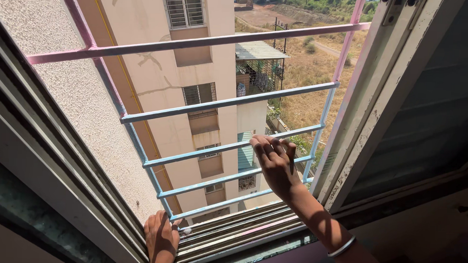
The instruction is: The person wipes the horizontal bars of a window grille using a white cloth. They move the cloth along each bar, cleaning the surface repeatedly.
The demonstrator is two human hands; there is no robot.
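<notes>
Painted metal grille bars [230, 102]; rough plaster wall [74, 100]; chipped frame [369, 126].

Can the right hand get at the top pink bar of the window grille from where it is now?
Probably yes: the right hand rests on a lower blue bar, and nothing blocks the open space up to the pink bar.
</notes>
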